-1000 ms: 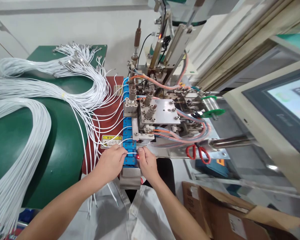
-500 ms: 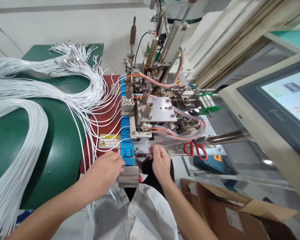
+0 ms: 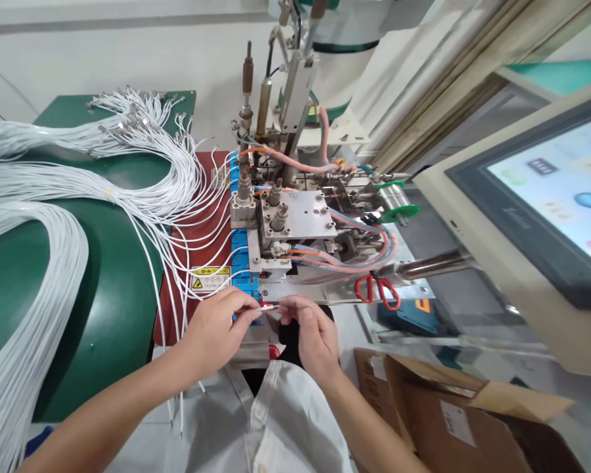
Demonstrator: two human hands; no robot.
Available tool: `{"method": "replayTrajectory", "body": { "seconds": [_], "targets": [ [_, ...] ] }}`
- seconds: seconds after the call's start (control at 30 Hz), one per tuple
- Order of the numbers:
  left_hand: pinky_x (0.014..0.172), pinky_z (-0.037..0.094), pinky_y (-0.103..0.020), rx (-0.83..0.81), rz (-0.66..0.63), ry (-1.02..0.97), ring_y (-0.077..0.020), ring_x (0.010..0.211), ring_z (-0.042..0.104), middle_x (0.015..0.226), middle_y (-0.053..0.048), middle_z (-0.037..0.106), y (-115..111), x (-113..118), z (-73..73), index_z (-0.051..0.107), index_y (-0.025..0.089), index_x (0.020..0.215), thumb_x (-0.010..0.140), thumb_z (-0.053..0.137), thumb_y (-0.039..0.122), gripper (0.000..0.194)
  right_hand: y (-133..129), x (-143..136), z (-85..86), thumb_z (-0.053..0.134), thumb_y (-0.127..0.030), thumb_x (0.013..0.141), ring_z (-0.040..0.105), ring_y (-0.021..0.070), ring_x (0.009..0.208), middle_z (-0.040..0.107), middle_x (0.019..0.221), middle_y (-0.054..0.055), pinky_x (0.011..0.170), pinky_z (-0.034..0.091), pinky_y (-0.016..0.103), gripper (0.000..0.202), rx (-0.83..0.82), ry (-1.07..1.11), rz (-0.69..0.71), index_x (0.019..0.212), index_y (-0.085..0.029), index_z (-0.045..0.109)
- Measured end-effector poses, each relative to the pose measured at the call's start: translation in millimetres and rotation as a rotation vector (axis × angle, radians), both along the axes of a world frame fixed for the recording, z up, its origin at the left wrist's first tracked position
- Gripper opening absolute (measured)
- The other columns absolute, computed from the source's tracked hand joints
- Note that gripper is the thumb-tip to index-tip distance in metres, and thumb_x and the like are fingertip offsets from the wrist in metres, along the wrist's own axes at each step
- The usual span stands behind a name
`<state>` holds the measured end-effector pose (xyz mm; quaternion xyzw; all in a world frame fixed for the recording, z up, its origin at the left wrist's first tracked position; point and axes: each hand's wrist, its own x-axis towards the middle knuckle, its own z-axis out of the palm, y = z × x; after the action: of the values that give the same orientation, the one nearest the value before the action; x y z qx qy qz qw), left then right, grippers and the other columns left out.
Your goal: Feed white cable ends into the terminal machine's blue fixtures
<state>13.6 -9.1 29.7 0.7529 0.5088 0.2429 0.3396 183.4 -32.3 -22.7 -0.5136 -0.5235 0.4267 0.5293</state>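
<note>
My left hand [image 3: 221, 328] pinches a white cable [image 3: 266, 307] near its end, between thumb and fingers. A red glow shows on that short stretch. My right hand [image 3: 318, 336] is closed, its fingertips at the cable's tip; what lies inside the curled fingers is hidden. Both hands are just in front of the machine's row of blue clamps [image 3: 240, 253], over its near end. Several other white cables [image 3: 211, 243] run from the left into these clamps. The metal pressing block [image 3: 300, 213] stands just beyond my hands.
Bundles of white cables [image 3: 69, 253] lie on the green table [image 3: 113, 328] at left. A solder spool [image 3: 394, 202], red-handled scissors [image 3: 377, 291] and a touchscreen [image 3: 546, 190] are on the right. A cardboard box [image 3: 453, 407] sits below. A warning label [image 3: 210, 278] marks the red plate.
My left hand has moved right and slightly up, bringing a cable end to my right fingertips. My right hand has stayed nearly in place. The view has shifted slightly.
</note>
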Motion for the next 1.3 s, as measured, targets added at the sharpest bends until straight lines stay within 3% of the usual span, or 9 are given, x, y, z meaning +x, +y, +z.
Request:
{"method": "replayTrajectory", "body": {
  "seconds": [0.23, 0.33, 0.47, 0.57, 0.77, 0.97, 1.07, 1.2, 1.3],
  "targets": [
    [0.078, 0.047, -0.029, -0.016, 0.007, -0.09, -0.0147, 0.084, 0.059, 0.093, -0.004, 0.064, -3, 9, -15.1, 0.057, 0.021, 0.111, 0.084, 0.049, 0.022, 0.028, 9, -5, 12.9, 0.053, -0.021, 0.081, 0.058, 0.0145, 0.068, 0.062, 0.074, 0.003, 0.063, 0.047, 0.028, 0.009, 0.141, -0.185, 0.051, 0.079, -0.019, 0.062],
    [0.077, 0.048, -0.028, -0.015, 0.008, -0.131, -0.0156, 0.085, 0.06, 0.093, -0.005, 0.065, -3, 10, -16.6, 0.064, 0.02, 0.101, 0.086, 0.047, 0.024, 0.023, 10, -8, 13.8, 0.054, -0.019, 0.081, 0.058, 0.0145, 0.069, 0.062, 0.074, 0.003, 0.063, 0.047, 0.028, 0.009, 0.151, -0.193, 0.052, 0.079, -0.019, 0.062],
    [0.072, 0.048, -0.026, -0.03, 0.09, -0.176, -0.0149, 0.077, 0.061, 0.082, -0.003, 0.067, -2, 12, -15.3, 0.067, 0.019, 0.087, 0.084, 0.049, 0.024, 0.019, 7, -14, 9.6, 0.052, -0.021, 0.082, 0.059, 0.0159, 0.072, 0.061, 0.078, 0.005, 0.064, 0.048, 0.029, 0.011, 0.125, -0.16, -0.072, 0.079, -0.019, 0.062],
    [0.07, 0.048, -0.026, -0.054, 0.124, -0.185, -0.0147, 0.074, 0.061, 0.079, -0.003, 0.067, -2, 13, -15.6, 0.068, 0.019, 0.084, 0.083, 0.052, 0.024, 0.017, 6, -17, 9.8, 0.053, -0.02, 0.08, 0.058, 0.0154, 0.069, 0.061, 0.074, 0.004, 0.062, 0.048, 0.028, 0.01, 0.148, -0.198, -0.102, 0.077, -0.019, 0.062],
    [0.07, 0.047, -0.025, -0.093, 0.13, -0.188, -0.0149, 0.073, 0.061, 0.077, -0.002, 0.067, -2, 12, -17.1, 0.068, 0.019, 0.079, 0.079, 0.054, 0.02, 0.014, 11, -15, 19.4, 0.054, -0.015, 0.077, 0.055, 0.0135, 0.062, 0.059, 0.067, 0.002, 0.057, 0.046, 0.026, 0.01, 0.239, -0.342, -0.033, 0.07, -0.019, 0.059],
    [0.06, 0.046, -0.021, -0.206, 0.209, -0.309, -0.0115, 0.064, 0.057, 0.07, -0.001, 0.063, -6, 14, -16.6, 0.062, 0.015, 0.074, 0.082, 0.051, 0.026, 0.016, 8, -27, 12.9, 0.051, -0.018, 0.079, 0.056, 0.014, 0.064, 0.058, 0.069, 0.002, 0.059, 0.046, 0.027, 0.011, 0.113, -0.189, -0.131, 0.07, -0.019, 0.057],
    [0.06, 0.046, -0.02, -0.248, 0.219, -0.366, -0.0113, 0.064, 0.057, 0.071, -0.001, 0.062, -8, 14, -20.8, 0.059, 0.015, 0.076, 0.083, 0.049, 0.027, 0.017, 8, -34, 9.3, 0.052, -0.017, 0.079, 0.056, 0.0143, 0.064, 0.057, 0.068, 0.002, 0.059, 0.046, 0.027, 0.01, 0.148, -0.185, -0.172, 0.07, -0.019, 0.056],
    [0.061, 0.046, -0.021, -0.218, 0.215, -0.331, -0.0114, 0.064, 0.056, 0.071, -0.001, 0.06, -9, 13, -25.2, 0.059, 0.016, 0.076, 0.083, 0.049, 0.025, 0.015, 13, -30, 11.9, 0.051, -0.013, 0.077, 0.054, 0.0145, 0.066, 0.056, 0.068, 0.002, 0.061, 0.045, 0.028, 0.009, 0.301, -0.291, -0.094, 0.071, -0.019, 0.055],
    [0.06, 0.043, -0.021, -0.127, 0.193, -0.213, -0.0112, 0.064, 0.054, 0.071, -0.001, 0.059, -8, 12, -21.7, 0.061, 0.016, 0.075, 0.081, 0.049, 0.02, 0.013, 19, -17, 18.5, 0.05, -0.014, 0.077, 0.052, 0.0143, 0.064, 0.055, 0.068, 0.002, 0.059, 0.043, 0.027, 0.008, 0.306, -0.379, 0.048, 0.071, -0.019, 0.053]
  ]
}}
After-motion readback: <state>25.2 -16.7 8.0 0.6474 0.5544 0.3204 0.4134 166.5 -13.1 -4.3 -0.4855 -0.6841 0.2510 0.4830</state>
